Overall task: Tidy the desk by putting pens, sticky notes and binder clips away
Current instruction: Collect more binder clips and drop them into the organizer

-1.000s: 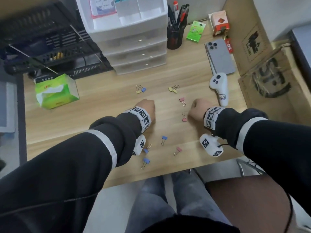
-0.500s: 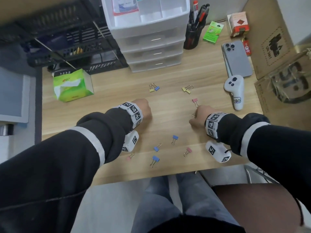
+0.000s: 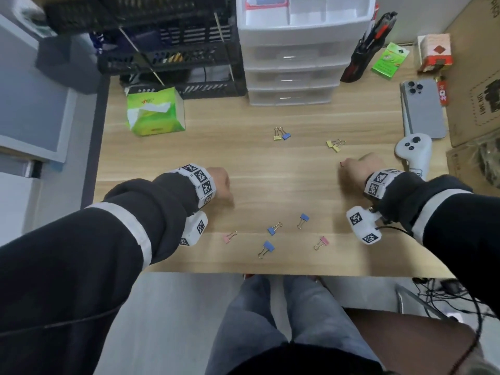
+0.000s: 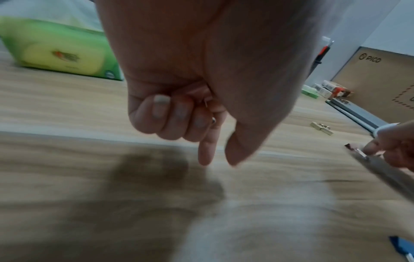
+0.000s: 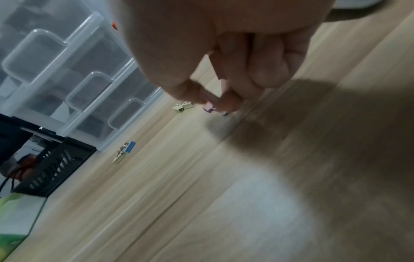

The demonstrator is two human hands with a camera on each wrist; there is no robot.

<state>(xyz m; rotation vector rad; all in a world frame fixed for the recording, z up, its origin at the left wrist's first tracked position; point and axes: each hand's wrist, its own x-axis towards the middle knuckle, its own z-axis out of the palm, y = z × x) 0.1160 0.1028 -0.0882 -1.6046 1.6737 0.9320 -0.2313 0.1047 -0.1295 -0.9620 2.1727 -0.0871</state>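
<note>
The wooden desk (image 3: 243,163) carries a white drawer unit (image 3: 295,63) and black trays (image 3: 173,58) along its far edge, a green tissue pack (image 3: 155,113) far-left, a phone (image 3: 423,109) far-right, and binder clips (image 3: 272,229) scattered mid-desk toward the near edge.

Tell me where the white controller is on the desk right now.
In the head view the white controller lies at the desk's right side, just beyond the right hand and directly in front of the grey phone.
</note>
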